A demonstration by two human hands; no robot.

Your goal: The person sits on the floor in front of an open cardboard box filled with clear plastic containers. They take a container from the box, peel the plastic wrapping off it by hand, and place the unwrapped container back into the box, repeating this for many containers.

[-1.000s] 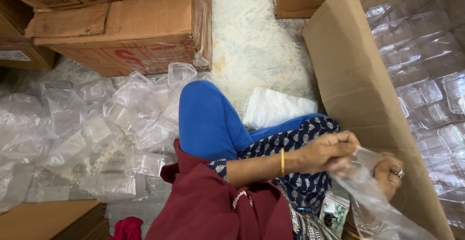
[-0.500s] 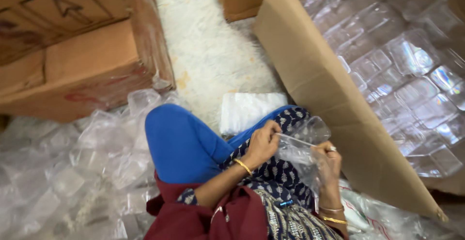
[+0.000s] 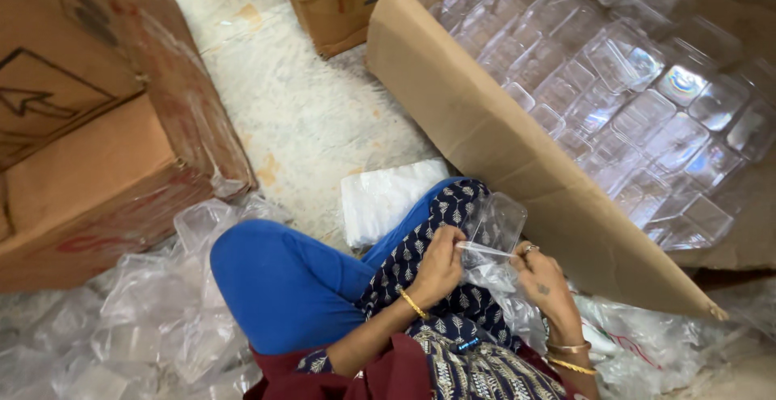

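Clear plastic container (image 3: 495, 224) sits pinched between left hand (image 3: 440, 264) and right hand (image 3: 540, 271) over the lap. Both hands grip its thin lid edge; a light, even hold seems wise.

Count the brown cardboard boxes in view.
3: one large brown cardboard box at left, one open box at right filled with clear plastic containers, one smaller box at top centre. Others may lie outside the frame.

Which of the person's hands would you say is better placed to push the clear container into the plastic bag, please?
Probably the left hand: it pinches the bag rim right under the clear container, which rests at the bag's mouth. The right hand grips the bag's far edge, holding it open.
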